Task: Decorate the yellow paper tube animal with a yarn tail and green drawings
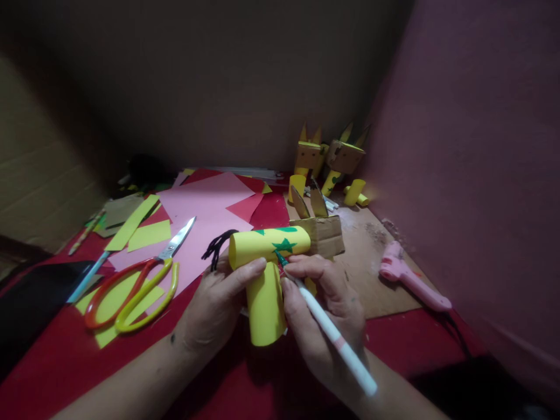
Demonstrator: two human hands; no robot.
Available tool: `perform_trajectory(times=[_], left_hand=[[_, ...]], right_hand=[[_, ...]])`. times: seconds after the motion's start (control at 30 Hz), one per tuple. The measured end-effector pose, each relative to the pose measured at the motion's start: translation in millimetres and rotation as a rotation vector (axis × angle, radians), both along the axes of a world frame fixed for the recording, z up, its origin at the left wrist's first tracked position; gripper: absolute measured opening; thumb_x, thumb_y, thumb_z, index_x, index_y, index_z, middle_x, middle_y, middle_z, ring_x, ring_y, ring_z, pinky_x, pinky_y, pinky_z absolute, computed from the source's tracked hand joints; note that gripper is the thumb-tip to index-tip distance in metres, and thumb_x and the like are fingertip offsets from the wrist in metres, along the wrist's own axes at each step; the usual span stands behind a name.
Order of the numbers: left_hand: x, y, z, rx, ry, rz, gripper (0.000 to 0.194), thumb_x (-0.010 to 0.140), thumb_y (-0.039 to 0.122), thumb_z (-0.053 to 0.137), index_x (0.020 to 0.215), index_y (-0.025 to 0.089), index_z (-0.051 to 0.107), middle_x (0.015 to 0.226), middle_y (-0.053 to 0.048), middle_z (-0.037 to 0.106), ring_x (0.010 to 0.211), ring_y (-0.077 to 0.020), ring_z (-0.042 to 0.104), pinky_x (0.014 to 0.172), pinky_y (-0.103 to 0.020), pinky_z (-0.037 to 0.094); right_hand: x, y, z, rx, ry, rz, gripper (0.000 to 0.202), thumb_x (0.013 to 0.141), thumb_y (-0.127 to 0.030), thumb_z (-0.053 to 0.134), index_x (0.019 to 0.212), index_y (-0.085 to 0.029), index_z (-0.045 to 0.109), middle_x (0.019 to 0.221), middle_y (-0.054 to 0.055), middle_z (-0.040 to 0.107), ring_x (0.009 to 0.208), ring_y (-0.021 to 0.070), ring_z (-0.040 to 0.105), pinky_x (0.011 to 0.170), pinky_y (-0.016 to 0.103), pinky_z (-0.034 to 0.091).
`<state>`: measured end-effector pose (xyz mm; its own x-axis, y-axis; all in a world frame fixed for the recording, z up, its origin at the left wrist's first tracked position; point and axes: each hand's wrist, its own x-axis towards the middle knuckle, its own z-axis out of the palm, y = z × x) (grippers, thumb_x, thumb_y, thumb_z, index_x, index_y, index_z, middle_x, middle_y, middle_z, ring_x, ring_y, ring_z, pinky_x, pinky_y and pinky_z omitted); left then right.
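Observation:
My left hand (219, 297) is closed round a yellow paper-tube animal (265, 303), its thumb laid along the tube. The animal has a brown cardboard head (328, 236) with two pointed ears, and a black yarn tail (219, 245) at the other end. Green shapes, one of them a star (285, 245), mark the body. Between the thumb and fingers of my right hand (328, 303) is a white marker pen (336, 338). Its green tip meets the body by the star's lower left point. The lower fingers of my right hand are partly hidden behind the animal.
Red-and-yellow scissors (144, 286) lie on pink paper (205, 204) at left. At right, a pink glue gun (411, 277) rests beside a brown board (376, 286). Two similar cardboard-headed animals (345, 156) stand at the back, near loose yellow tubes (354, 192). A wall rises on the right.

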<state>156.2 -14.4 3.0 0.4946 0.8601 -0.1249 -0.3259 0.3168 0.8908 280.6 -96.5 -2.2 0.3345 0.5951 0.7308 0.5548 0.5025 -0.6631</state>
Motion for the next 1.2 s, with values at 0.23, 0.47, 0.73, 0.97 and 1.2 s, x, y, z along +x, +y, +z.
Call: perform_trajectory(times=[0.23, 0.47, 0.73, 0.97, 1.2], left_hand=[[-1.2, 1.2, -1.8, 0.039, 0.017, 0.013, 0.053, 0.078, 0.036, 0.087, 0.128, 0.023, 0.075, 0.114, -0.008, 0.082, 0.095, -0.0311, 0.078, 0.071, -0.032, 0.064], [-1.3, 0.2, 0.0, 0.018, 0.028, 0.0, 0.06, 0.076, 0.039, 0.088, 0.132, 0.024, 0.071, 0.107, -0.007, 0.082, 0.085, -0.0293, 0.077, 0.059, -0.03, 0.062], [-1.5, 0.7, -2.7, 0.015, 0.031, -0.008, 0.057, 0.08, 0.038, 0.086, 0.134, 0.027, 0.07, 0.107, -0.004, 0.082, 0.087, -0.027, 0.076, 0.057, -0.027, 0.06], [0.7, 1.4, -1.0, 0.043, -0.02, -0.014, 0.038, 0.081, 0.035, 0.085, 0.117, 0.024, 0.079, 0.116, -0.006, 0.082, 0.108, -0.0321, 0.076, 0.082, -0.033, 0.064], [-0.2, -0.4, 0.2, 0.047, -0.031, -0.018, 0.041, 0.08, 0.034, 0.085, 0.119, 0.024, 0.079, 0.114, -0.007, 0.082, 0.106, -0.0324, 0.076, 0.081, -0.034, 0.065]], right_hand=[[-0.6, -0.1, -2.0, -0.009, 0.019, 0.016, 0.02, 0.092, -0.01, 0.061, 0.105, -0.025, 0.063, 0.09, 0.001, 0.067, 0.086, 0.0172, 0.069, 0.073, 0.03, 0.056], [-1.6, 0.6, -1.4, -0.009, 0.01, 0.017, 0.02, 0.093, -0.009, 0.061, 0.104, -0.024, 0.063, 0.091, 0.001, 0.067, 0.088, 0.017, 0.069, 0.075, 0.03, 0.056], [-3.4, 1.0, -2.1, -0.003, 0.005, 0.004, 0.018, 0.091, -0.01, 0.062, 0.102, -0.025, 0.064, 0.091, 0.003, 0.07, 0.09, 0.0193, 0.072, 0.074, 0.031, 0.059], [-3.1, -0.2, -0.6, 0.0, -0.003, 0.005, 0.018, 0.091, -0.01, 0.062, 0.102, -0.025, 0.063, 0.093, 0.004, 0.07, 0.088, 0.0191, 0.072, 0.075, 0.032, 0.062], [-2.6, -0.4, -0.4, -0.005, 0.002, 0.009, 0.019, 0.091, -0.009, 0.062, 0.102, -0.025, 0.063, 0.091, 0.003, 0.07, 0.09, 0.0185, 0.072, 0.075, 0.03, 0.061]])
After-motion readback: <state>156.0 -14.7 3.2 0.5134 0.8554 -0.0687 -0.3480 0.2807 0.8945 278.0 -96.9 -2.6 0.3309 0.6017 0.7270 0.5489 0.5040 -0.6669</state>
